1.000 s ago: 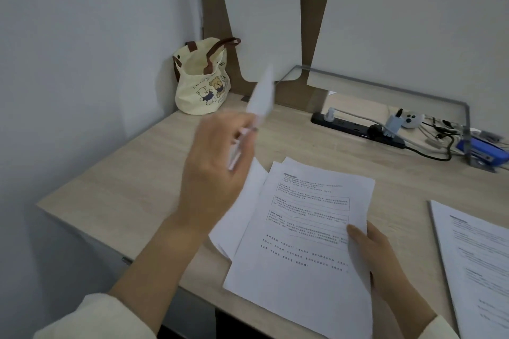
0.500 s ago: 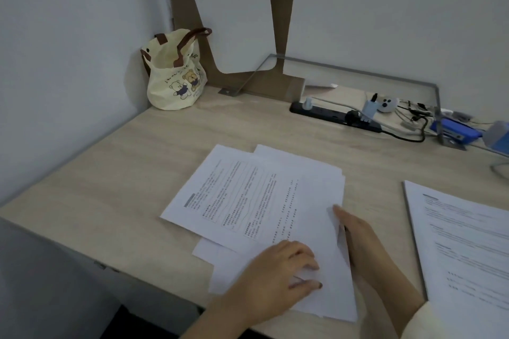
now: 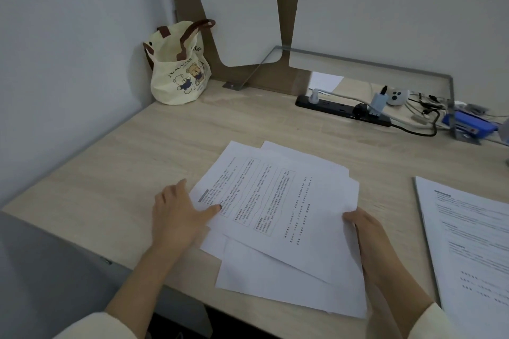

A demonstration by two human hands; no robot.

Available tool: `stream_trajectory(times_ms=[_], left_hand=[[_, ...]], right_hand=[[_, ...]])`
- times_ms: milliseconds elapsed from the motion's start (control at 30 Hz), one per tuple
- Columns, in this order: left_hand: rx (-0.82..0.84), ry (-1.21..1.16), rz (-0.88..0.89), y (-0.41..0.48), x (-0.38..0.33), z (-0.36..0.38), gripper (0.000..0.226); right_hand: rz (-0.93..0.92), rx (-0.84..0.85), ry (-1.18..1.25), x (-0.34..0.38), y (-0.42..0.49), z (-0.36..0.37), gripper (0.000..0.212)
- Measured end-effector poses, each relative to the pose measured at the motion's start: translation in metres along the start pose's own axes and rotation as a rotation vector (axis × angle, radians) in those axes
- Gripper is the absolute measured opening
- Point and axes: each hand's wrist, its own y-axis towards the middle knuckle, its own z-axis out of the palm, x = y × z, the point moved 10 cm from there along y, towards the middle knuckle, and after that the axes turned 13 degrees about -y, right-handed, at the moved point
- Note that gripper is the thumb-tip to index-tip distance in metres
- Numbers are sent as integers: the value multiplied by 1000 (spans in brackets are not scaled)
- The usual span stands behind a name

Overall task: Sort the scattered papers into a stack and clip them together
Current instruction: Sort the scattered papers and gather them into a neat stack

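Fingers of the left hand: spread out flat, holding nothing, thumb pressed down on the left edge of the top sheet. Fingers of the right hand: up against the right edge of the same sheets, tips partly hidden by paper, so cannot tell if pinching or just touching.

Between the two hands, a messy pile of papers, lying on the wooden surface near its front edge. Corners poking out all ways. Top sheet turned sideways, printed side up. More printed papers lying apart at the far right.

Step in hand, most likely: gathering the loose sheets and lining them up. No neat stack yet, nothing clipped yet.

Next, probably: push in from both sides, turn every sheet the same way, tap the edges even. Then bring over the far-right papers, if part of the lot. Then look for a clip; none plain to see here. Only a blue thing at the back right beside the black power strip, too blurry to name. Cloth bag with bears in the back left corner, well out of the way.

Go gently: thin paper, easy to bend or to slide off the front edge.
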Motion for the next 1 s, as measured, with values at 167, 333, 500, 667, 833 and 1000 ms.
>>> stream_trajectory(times_ms=[167,333,500,667,833,1000], left_hand=[[73,-90,-23,5,-2,4,62],[135,-545,-51,2,-8,15,43],[96,-1194,-124,-19,-14,17,31],[202,-1347,-81,-36,-33,38,43],[267,-1086,-122,-39,-34,60,32],[329,-1111,-128,-20,-40,34,26]], right_hand=[[-30,-29,-52,4,-2,-1,23],[-40,-40,-78,5,-1,-2,22],[-6,-72,-65,-1,-1,-2,24],[-20,-83,-42,3,-2,-2,25],[-42,21,67,4,-4,4,22],[48,92,270,-5,0,7,36]])
